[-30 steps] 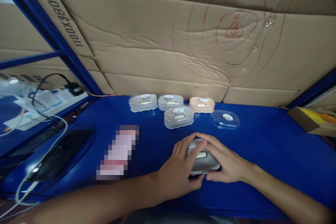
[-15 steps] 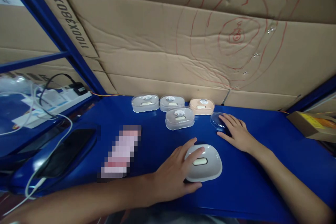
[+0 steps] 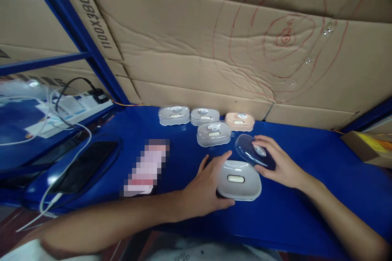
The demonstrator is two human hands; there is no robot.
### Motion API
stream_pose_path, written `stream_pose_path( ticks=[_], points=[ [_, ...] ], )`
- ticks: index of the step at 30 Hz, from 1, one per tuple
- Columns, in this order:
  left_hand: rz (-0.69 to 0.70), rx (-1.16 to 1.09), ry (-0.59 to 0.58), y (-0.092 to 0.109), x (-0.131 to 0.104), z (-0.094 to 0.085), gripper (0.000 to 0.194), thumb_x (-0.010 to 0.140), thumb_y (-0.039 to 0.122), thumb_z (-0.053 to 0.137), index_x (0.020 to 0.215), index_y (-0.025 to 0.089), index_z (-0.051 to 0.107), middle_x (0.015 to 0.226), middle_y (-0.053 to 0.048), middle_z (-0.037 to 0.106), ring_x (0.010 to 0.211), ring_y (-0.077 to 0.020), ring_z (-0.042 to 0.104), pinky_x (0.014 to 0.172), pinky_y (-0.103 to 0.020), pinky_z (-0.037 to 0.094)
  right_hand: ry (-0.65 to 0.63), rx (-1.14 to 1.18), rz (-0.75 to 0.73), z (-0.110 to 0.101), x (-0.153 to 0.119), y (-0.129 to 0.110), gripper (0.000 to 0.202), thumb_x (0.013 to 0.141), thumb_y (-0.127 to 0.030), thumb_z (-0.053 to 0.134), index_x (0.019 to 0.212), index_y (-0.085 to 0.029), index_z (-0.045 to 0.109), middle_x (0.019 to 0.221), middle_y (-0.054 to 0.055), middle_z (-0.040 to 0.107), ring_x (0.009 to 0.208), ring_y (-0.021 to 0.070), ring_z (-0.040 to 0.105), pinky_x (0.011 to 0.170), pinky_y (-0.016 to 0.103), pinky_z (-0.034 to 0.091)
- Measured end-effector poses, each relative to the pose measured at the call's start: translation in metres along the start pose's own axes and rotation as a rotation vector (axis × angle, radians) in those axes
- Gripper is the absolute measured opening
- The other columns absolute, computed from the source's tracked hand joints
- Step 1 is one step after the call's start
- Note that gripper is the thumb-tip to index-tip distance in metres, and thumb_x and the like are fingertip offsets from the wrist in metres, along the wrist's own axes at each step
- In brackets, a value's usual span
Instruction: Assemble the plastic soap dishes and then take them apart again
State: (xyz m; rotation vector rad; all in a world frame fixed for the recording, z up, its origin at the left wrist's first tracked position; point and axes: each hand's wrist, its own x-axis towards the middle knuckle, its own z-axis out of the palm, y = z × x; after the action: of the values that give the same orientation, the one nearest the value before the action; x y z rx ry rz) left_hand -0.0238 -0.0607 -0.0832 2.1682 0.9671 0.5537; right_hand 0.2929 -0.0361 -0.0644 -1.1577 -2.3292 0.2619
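A grey oval dish (image 3: pixel 245 189) with a pale insert in its middle lies uncovered on the blue table. My left hand (image 3: pixel 205 189) is at the dish's left side, fingers spread, the thumb by its lower edge. My right hand (image 3: pixel 280 163) grips a clear lid (image 3: pixel 246 151) with a round sticker, held tilted just above and behind the dish. Behind them sit lidded grey boxes, one (image 3: pixel 213 134) in front and two (image 3: pixel 174 116) (image 3: pixel 205 117) at the back, and a lidded peach box (image 3: pixel 239 122).
A pixelated pink item (image 3: pixel 147 167) and a dark phone (image 3: pixel 85 167) with a white cable lie at left. Behind them is a power strip (image 3: pixel 70 116). Cardboard (image 3: pixel 183 49) stands at the back, an open carton (image 3: pixel 367 149) at right.
My right hand has picked the clear lid up off the table and brought it left, toward the dish. My left hand stays beside the dish, its fingers lifted off the dish's inside. The view has shifted slightly.
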Motion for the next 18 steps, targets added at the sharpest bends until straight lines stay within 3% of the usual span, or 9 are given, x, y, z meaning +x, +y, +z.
stream_pose_path(
  ticks=[3,7,13,18],
  points=[
    [0.021,-0.136,0.047,-0.005,-0.001,0.002,0.137,0.068,0.036,0.099,0.172,0.032,0.010,0.173,-0.017,0.033,0.160,-0.0436,0.031,0.131,-0.074,0.013,-0.040,0.055,-0.119,0.006,-0.002,-0.024,0.065,0.094,-0.035,0.071,0.154,-0.028,0.044,0.164,0.016,0.043,0.152,0.0332,0.047,0.119,0.053,0.050],
    [0.097,-0.303,0.060,-0.015,-0.001,0.006,0.138,0.071,0.046,0.099,0.173,0.032,0.007,0.175,-0.019,0.025,0.161,-0.0430,0.029,0.131,-0.070,0.022,-0.093,0.003,-0.297,0.022,-0.003,-0.047,0.073,0.089,-0.029,0.069,0.157,-0.025,0.043,0.167,0.017,0.043,0.159,0.0351,0.037,0.123,0.058,0.043],
    [0.147,-0.300,0.060,-0.018,-0.001,0.009,0.138,0.073,0.045,0.098,0.174,0.034,0.005,0.179,-0.017,0.018,0.164,-0.0424,0.023,0.132,-0.067,0.026,-0.044,-0.096,-0.414,0.029,-0.003,-0.046,0.071,0.090,-0.029,0.066,0.158,-0.019,0.047,0.168,0.018,0.045,0.162,0.0343,0.034,0.125,0.060,0.041],
    [0.163,-0.280,0.073,-0.013,-0.001,0.007,0.135,0.075,0.038,0.098,0.175,0.035,0.007,0.178,-0.015,0.022,0.164,-0.0421,0.025,0.133,-0.067,0.025,-0.033,-0.149,-0.491,0.029,-0.005,-0.046,0.075,0.092,-0.037,0.071,0.160,-0.015,0.048,0.165,0.019,0.050,0.159,0.0323,0.040,0.127,0.056,0.039]
  ],
)
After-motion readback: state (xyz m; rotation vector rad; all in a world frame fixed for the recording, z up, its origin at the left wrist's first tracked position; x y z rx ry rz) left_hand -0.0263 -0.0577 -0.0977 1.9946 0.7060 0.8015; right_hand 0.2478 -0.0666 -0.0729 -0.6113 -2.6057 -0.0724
